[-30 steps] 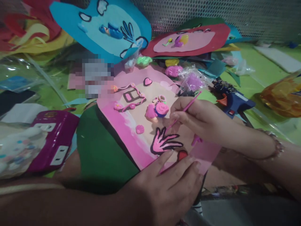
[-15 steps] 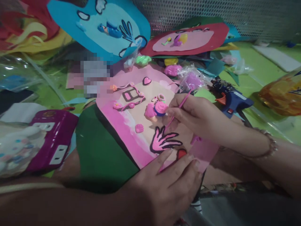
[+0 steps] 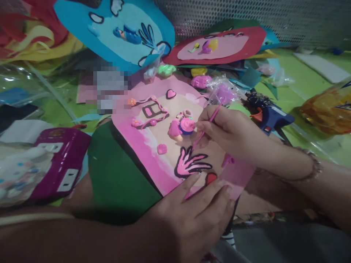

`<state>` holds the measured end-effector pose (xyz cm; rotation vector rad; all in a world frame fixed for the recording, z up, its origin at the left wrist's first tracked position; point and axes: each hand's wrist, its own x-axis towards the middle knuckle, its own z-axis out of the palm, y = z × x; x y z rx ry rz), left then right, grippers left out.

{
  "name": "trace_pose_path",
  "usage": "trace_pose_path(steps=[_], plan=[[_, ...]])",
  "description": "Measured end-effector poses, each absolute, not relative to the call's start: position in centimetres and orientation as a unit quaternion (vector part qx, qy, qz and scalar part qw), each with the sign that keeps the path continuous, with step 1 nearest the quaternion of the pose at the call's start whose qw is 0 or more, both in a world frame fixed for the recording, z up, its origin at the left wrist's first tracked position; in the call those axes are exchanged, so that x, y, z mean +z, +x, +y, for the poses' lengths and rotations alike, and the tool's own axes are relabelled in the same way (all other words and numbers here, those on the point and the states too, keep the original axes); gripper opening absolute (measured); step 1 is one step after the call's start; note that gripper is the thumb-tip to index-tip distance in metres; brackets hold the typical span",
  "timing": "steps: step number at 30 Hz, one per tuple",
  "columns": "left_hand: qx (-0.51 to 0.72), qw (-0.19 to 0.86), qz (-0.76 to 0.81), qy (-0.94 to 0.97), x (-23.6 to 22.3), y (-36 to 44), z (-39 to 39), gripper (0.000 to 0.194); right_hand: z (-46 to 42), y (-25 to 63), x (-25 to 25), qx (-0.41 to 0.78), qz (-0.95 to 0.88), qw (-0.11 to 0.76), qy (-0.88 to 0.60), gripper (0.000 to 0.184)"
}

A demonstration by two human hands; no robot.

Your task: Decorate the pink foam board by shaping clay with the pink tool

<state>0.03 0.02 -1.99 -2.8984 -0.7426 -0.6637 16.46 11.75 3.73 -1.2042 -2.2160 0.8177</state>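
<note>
A pink paper picture [image 3: 149, 160] with a cream middle lies tilted in front of me, bearing raised clay shapes. Among these are a pink heart [image 3: 171, 94], a pink flower [image 3: 162, 149] and a small clay figure [image 3: 174, 128] with a round pink swirl [image 3: 187, 125]. My right hand [image 3: 227, 129] pinches a thin pink stick [image 3: 216, 111], its fingertips beside the swirl. The stick's lower end is near a black-outlined pink leafy shape [image 3: 189, 164]. Spread flat over the picture's near edge, my left hand [image 3: 200, 208] holds nothing; a red clay piece [image 3: 211, 178] shows by its fingers.
Green card [image 3: 117, 179] sticks out under the picture. A blue picture [image 3: 76, 22] and a red one [image 3: 255, 40] stand behind. Bagged purple clay [image 3: 223, 94], a blue glue gun [image 3: 276, 118] and an amber bag [image 3: 326, 109] are to the right; a purple pouch [image 3: 63, 164] lies left.
The pink swirl on the clay figure looks a little different in shape beside my right fingertips. My right hand has shifted very slightly; my left hand stays on the picture.
</note>
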Motion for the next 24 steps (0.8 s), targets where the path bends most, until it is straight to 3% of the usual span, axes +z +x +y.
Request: trace_pose_path(steps=[10, 19, 24], plan=[[-0.203, 0.034, -0.234, -0.95, -1.64, -0.11, 0.17, 0.04, 11.54, 16.51, 3.61, 0.364, -0.796, 0.215, -0.433, 0.016], [-0.198, 0.023, -0.23, -0.952, -1.42, -0.2, 0.31, 0.041, 11.71, 16.48, 3.84, 0.293, -0.808, 0.222, -0.46, 0.021], [-0.171, 0.023, -0.226, -0.959, -1.3, -0.36, 0.29, 0.042, 11.36, 16.3, 3.87, 0.315, -0.807, 0.221, -0.449, 0.02]])
